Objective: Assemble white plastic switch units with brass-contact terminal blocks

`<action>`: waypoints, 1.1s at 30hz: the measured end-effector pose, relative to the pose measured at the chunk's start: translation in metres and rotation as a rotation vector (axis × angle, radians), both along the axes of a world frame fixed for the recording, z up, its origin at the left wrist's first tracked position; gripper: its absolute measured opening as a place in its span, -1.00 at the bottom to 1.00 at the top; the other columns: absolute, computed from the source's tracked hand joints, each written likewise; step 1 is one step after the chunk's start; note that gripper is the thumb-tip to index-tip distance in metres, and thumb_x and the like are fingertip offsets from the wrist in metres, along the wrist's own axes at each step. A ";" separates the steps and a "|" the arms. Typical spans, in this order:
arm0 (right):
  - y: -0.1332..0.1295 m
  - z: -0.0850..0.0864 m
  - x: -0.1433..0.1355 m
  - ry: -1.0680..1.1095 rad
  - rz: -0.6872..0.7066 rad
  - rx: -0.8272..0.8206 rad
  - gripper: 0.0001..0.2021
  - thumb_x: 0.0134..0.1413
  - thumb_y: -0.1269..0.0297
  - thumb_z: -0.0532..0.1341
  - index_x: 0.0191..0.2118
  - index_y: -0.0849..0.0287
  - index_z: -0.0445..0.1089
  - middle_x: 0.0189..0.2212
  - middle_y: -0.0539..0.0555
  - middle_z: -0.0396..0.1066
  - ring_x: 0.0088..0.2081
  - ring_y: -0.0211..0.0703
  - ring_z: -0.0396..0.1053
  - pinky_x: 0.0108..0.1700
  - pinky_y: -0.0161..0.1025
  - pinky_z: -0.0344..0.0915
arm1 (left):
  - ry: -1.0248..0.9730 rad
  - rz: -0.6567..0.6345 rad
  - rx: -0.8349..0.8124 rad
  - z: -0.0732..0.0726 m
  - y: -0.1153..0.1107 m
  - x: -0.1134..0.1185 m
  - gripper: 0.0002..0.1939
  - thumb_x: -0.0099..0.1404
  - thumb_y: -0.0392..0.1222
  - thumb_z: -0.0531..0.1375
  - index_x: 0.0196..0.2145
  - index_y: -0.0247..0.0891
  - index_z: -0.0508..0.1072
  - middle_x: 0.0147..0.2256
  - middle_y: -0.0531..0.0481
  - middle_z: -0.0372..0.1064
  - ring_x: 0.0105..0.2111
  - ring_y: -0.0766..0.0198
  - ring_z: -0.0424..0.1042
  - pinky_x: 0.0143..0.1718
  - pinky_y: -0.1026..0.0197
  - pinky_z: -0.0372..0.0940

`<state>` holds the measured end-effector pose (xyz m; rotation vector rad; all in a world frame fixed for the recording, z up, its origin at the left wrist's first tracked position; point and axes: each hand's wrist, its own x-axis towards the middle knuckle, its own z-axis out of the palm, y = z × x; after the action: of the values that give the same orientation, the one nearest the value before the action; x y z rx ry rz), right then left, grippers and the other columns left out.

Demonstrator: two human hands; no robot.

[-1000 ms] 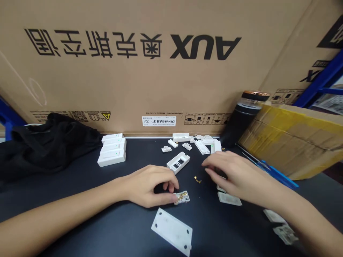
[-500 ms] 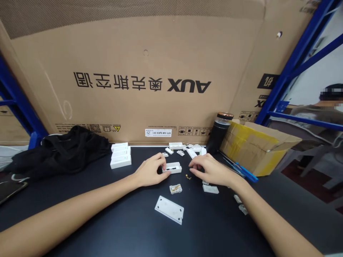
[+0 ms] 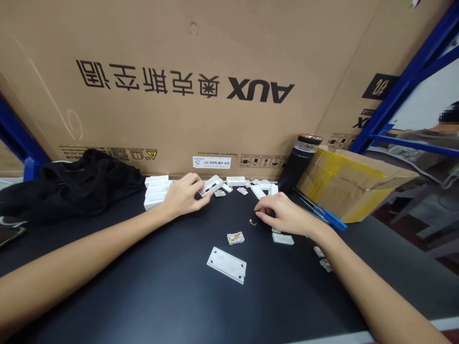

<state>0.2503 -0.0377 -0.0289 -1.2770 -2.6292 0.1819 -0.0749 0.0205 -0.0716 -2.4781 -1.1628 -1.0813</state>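
Surface finish: smooth plastic, metal, cardboard and cloth.
Housing (image 3: 212,184), centre: white plastic, smooth. Flat plate (image 3: 227,264), lower centre: pale plastic, smooth. Small strip (image 3: 253,222), centre: brass-coloured metal, shiny. Tabletop (image 3: 143,291): black, smooth, faint sheen. Bundle (image 3: 77,184), left: black cloth, matt, creased. Carton (image 3: 215,45), top: matt cardboard. Tape (image 3: 337,164), right: yellow, slightly glossy.

The clip (image 3: 253,222) lies behind and right of the tray (image 3: 241,237), the plate (image 3: 226,265) before both.
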 end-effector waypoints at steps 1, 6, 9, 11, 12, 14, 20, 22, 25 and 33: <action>0.000 -0.001 -0.001 -0.001 0.005 -0.002 -0.81 0.30 0.26 0.14 -0.22 0.15 0.50 -0.30 0.08 0.55 -0.26 -0.10 0.43 0.02 -0.06 0.13 | 0.110 0.078 0.063 0.001 0.003 -0.004 -0.63 0.41 0.05 0.12 -0.43 -0.25 0.41 -0.35 -0.11 0.38 -0.29 0.14 0.35 -0.33 0.14 0.24; -0.005 -0.002 -0.007 -0.003 0.059 -0.016 -0.80 0.33 0.23 0.13 -0.17 0.14 0.49 -0.26 0.09 0.55 -0.20 -0.09 0.43 0.03 -0.02 0.10 | 0.433 0.214 0.113 -0.001 0.010 -0.008 -0.61 0.41 0.06 0.04 -0.36 -0.26 0.48 -0.38 -0.17 0.41 -0.25 0.01 0.33 -0.26 0.03 0.23; -0.011 0.000 -0.013 0.020 0.102 -0.015 -0.80 0.32 0.18 0.17 -0.15 0.14 0.50 -0.24 0.09 0.53 -0.18 -0.07 0.40 0.01 -0.02 0.09 | 0.465 0.255 0.076 -0.002 0.009 -0.004 -0.60 0.40 0.10 0.04 -0.28 -0.28 0.48 -0.33 -0.22 0.44 -0.20 -0.06 0.33 -0.16 -0.06 0.23; -0.017 0.002 -0.020 0.033 0.132 -0.023 -0.78 0.32 0.13 0.19 -0.12 0.13 0.49 -0.23 0.09 0.51 -0.18 -0.07 0.37 0.00 -0.02 0.08 | 0.457 0.266 0.083 -0.001 0.007 -0.002 -0.58 0.41 0.12 0.04 -0.20 -0.30 0.47 -0.22 -0.27 0.45 -0.15 -0.11 0.33 -0.09 -0.10 0.22; -0.020 0.003 -0.023 0.037 0.148 -0.030 -0.76 0.31 0.10 0.20 -0.10 0.13 0.49 -0.22 0.09 0.50 -0.17 -0.07 0.36 -0.01 -0.02 0.07 | 0.455 0.256 0.091 0.000 0.005 -0.001 -0.57 0.41 0.12 0.04 -0.15 -0.32 0.46 -0.16 -0.30 0.44 -0.12 -0.12 0.32 -0.06 -0.12 0.21; -0.025 0.003 -0.030 0.043 0.180 -0.038 -0.73 0.29 0.06 0.23 -0.06 0.12 0.48 -0.20 0.08 0.47 -0.15 -0.07 0.33 -0.01 -0.03 0.06 | 0.469 0.198 0.104 0.002 0.002 0.002 -0.61 0.45 0.05 0.03 -0.07 -0.32 0.44 -0.04 -0.31 0.42 -0.05 -0.12 0.32 -0.02 -0.12 0.19; -0.030 -0.004 -0.047 0.001 0.259 -0.022 -0.82 0.33 0.17 0.21 -0.20 0.16 0.48 -0.26 0.05 0.44 -0.19 -0.11 0.28 -0.08 -0.06 0.02 | 0.495 0.013 0.057 -0.005 -0.008 0.018 -0.71 0.51 -0.20 0.00 0.04 -0.32 0.43 0.06 -0.21 0.44 0.06 -0.03 0.35 0.10 -0.05 0.20; -0.030 -0.006 -0.050 0.003 0.267 -0.019 -0.80 0.34 0.15 0.21 -0.22 0.16 0.48 -0.28 0.04 0.44 -0.19 -0.12 0.28 -0.08 -0.07 0.01 | 0.476 -0.016 0.010 -0.009 -0.008 0.021 -0.68 0.51 -0.24 0.00 0.09 -0.33 0.42 0.12 -0.21 0.43 0.11 -0.01 0.35 0.13 -0.03 0.22; -0.032 -0.005 -0.051 0.005 0.284 -0.015 -0.74 0.35 0.06 0.20 -0.19 0.15 0.49 -0.27 0.04 0.44 -0.19 -0.11 0.28 -0.07 -0.07 0.02 | 0.473 -0.024 -0.031 -0.013 -0.005 0.022 -0.63 0.53 -0.21 -0.01 0.15 -0.35 0.42 0.19 -0.24 0.39 0.15 -0.02 0.35 0.17 -0.06 0.23; -0.012 0.000 -0.029 0.038 0.099 0.161 -0.72 0.41 0.10 0.11 -0.11 0.14 0.49 -0.20 0.11 0.49 -0.12 -0.05 0.36 -0.01 -0.01 0.03 | 0.462 -0.014 -0.124 -0.014 0.001 0.017 -0.56 0.54 -0.11 0.00 0.29 -0.13 0.33 0.24 -0.13 0.36 0.25 -0.07 0.27 0.34 -0.34 -0.06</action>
<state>0.2209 -0.0494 -0.0292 -1.0829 -2.6164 0.0088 -0.0581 0.0219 -0.0859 -2.6309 -1.0905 -0.4060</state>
